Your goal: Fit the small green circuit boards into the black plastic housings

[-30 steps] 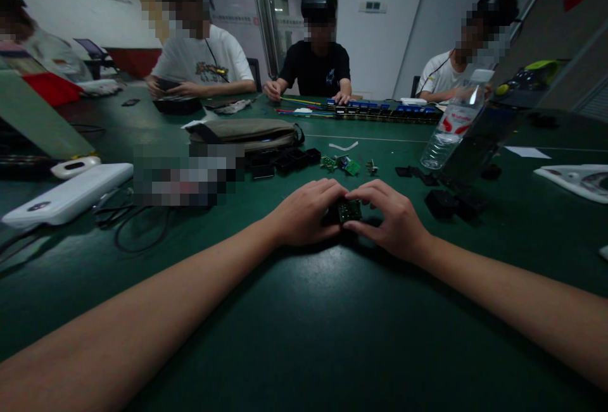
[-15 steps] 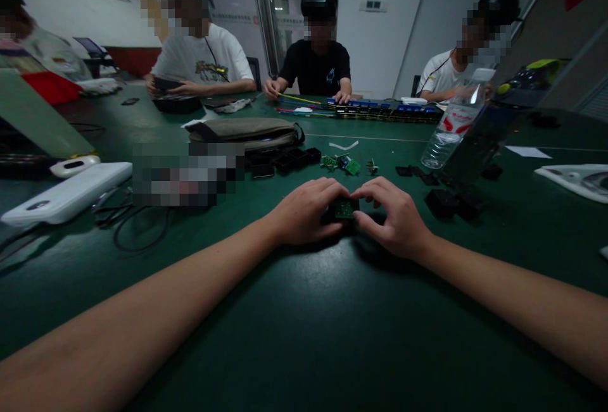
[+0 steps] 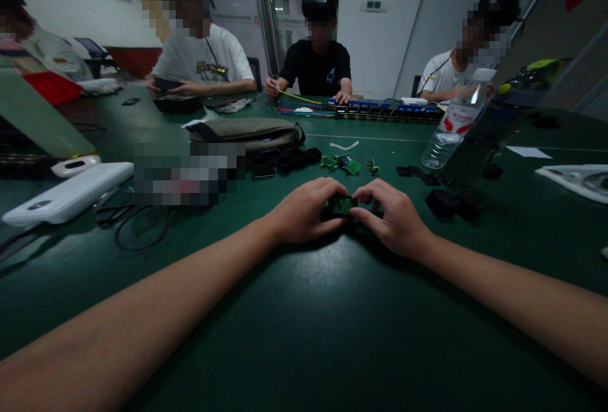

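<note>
A small green circuit board [image 3: 342,206] with dark edges around it, perhaps a black case, is between my hands just above or on the table. My left hand [image 3: 306,212] is closed round its left side, fingers over the far edge and thumb along the near one. On the right, my right hand [image 3: 393,214] pinches the board's right end with thumb and forefinger. Its underside and much of its left part are hidden by my fingers. Beyond my hands lie several loose green circuit boards [image 3: 350,166] and a row of black plastic cases [image 3: 291,160].
More black cases [image 3: 444,202] lie right of my right hand, near a water bottle [image 3: 453,122] and a dark tumbler [image 3: 487,137]. A grey pouch [image 3: 244,130], a white power bank [image 3: 69,193] and a cable [image 3: 142,249] are on the left. Several people sit across the green table [image 3: 304,336].
My right thumb and fingers have shifted slightly left and in against the board's right end. The board has tilted a little, so its face shows more. My left hand has barely moved.
</note>
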Demonstrator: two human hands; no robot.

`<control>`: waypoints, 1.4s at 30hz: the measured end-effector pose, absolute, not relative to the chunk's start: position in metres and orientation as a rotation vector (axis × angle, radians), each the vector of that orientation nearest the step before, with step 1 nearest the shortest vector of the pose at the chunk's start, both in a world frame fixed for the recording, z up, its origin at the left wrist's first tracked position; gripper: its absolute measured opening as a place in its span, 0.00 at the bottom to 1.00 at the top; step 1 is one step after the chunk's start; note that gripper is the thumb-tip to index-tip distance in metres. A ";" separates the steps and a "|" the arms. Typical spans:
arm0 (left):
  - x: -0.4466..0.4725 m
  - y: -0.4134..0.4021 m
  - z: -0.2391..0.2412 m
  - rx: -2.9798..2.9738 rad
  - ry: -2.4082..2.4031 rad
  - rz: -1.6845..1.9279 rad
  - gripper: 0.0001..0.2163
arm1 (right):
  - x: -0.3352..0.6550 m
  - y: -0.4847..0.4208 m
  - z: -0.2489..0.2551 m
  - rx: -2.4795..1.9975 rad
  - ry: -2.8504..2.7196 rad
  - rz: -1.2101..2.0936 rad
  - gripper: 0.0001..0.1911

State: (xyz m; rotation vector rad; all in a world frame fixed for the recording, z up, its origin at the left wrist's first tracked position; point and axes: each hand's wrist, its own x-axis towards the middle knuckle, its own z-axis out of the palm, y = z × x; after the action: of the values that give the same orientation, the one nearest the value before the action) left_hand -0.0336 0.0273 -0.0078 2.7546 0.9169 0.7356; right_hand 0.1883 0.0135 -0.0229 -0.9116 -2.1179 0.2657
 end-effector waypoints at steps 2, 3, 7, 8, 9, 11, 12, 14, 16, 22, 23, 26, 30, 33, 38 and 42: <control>-0.033 0.027 -0.008 2.765 0.914 0.737 0.15 | 0.189 0.013 -0.022 -0.906 -2.115 0.272 0.06; -0.033 0.027 -0.007 2.772 0.910 0.737 0.15 | 0.189 0.013 -0.022 -0.904 -2.111 0.277 0.07; -0.033 0.026 -0.007 2.805 0.896 0.752 0.16 | 0.190 0.012 -0.021 -0.880 -2.101 0.293 0.10; -0.033 0.026 -0.007 2.812 0.895 0.756 0.15 | 0.190 0.012 -0.021 -0.869 -2.109 0.292 0.10; -0.033 0.026 -0.007 2.820 0.893 0.759 0.15 | 0.190 0.012 -0.021 -0.857 -2.121 0.291 0.10; -0.033 0.027 -0.008 2.834 0.893 0.762 0.15 | 0.190 0.012 -0.022 -0.841 -2.151 0.287 0.09; -0.033 0.027 -0.009 2.841 0.896 0.759 0.15 | 0.190 0.012 -0.022 -0.839 -2.162 0.286 0.08; -0.033 0.028 -0.010 2.848 0.903 0.751 0.15 | 0.190 0.013 -0.022 -0.842 -2.171 0.283 0.08; -0.033 0.028 -0.010 2.848 0.916 0.741 0.15 | 0.190 0.013 -0.023 -0.845 -2.174 0.275 0.08; -0.032 0.029 -0.011 2.839 0.916 0.781 0.14 | 0.189 0.012 -0.023 -0.807 -2.192 0.232 0.10; -0.032 0.029 -0.011 2.839 0.907 0.795 0.14 | 0.189 0.012 -0.023 -0.790 -2.194 0.226 0.11; -0.032 0.029 -0.011 2.846 0.883 0.816 0.14 | 0.189 0.012 -0.024 -0.761 -2.200 0.221 0.12; -0.030 0.030 -0.011 2.850 0.877 0.877 0.13 | 0.189 0.012 -0.024 -0.775 -2.194 0.230 0.11; -0.030 0.029 -0.012 2.813 0.897 0.931 0.14 | 0.189 0.011 -0.023 -0.777 -2.170 0.218 0.12; -0.032 0.029 -0.013 2.788 0.951 0.953 0.17 | 0.188 0.008 -0.020 -0.803 -2.131 0.255 0.15; -0.032 0.029 -0.014 2.796 0.984 0.970 0.17 | 0.189 0.010 -0.021 -0.869 -2.041 0.329 0.19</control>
State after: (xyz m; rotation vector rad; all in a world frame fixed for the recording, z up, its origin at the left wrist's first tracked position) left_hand -0.0323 0.0290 -0.0142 2.7963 0.9843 0.9703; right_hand 0.1885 0.0100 -0.0209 -0.8690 -2.0414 0.3291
